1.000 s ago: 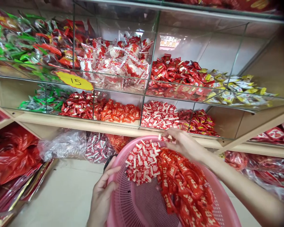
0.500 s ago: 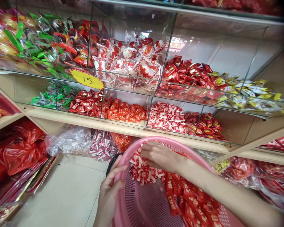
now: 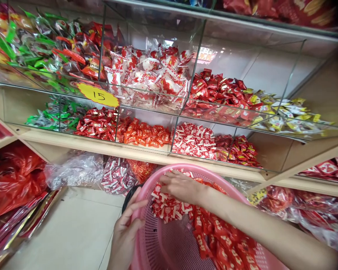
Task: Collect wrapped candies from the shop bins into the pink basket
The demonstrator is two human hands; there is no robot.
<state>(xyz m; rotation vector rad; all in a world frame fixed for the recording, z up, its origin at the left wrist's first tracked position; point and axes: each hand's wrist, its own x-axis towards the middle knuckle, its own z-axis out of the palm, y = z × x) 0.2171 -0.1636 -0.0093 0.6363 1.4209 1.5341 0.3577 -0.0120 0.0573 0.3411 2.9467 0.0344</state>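
A pink plastic basket (image 3: pixel 163 247) fills the lower middle of the head view. My left hand (image 3: pixel 126 234) grips its near left rim. Inside lie a heap of red-and-white wrapped candies (image 3: pixel 167 208) and, to their right, a pile of red wrapped candies (image 3: pixel 219 243). My right hand (image 3: pixel 181 185) rests palm down on the red-and-white heap, fingers curled into the candies at the basket's far rim. What the fingers hold is hidden beneath the hand.
Glass-divided shelf bins (image 3: pixel 174 138) behind the basket hold several sorts of wrapped sweets. A yellow tag marked 15 (image 3: pixel 97 95) sticks to the upper glass. Clear and red bags (image 3: pixel 73 170) lie under the wooden shelf (image 3: pixel 73 144). Pale tiled floor (image 3: pixel 70 232) lies at lower left.
My right hand came down from the shelf bin's front edge into the basket and settled on the red-and-white candies. My left hand has stayed on the rim.
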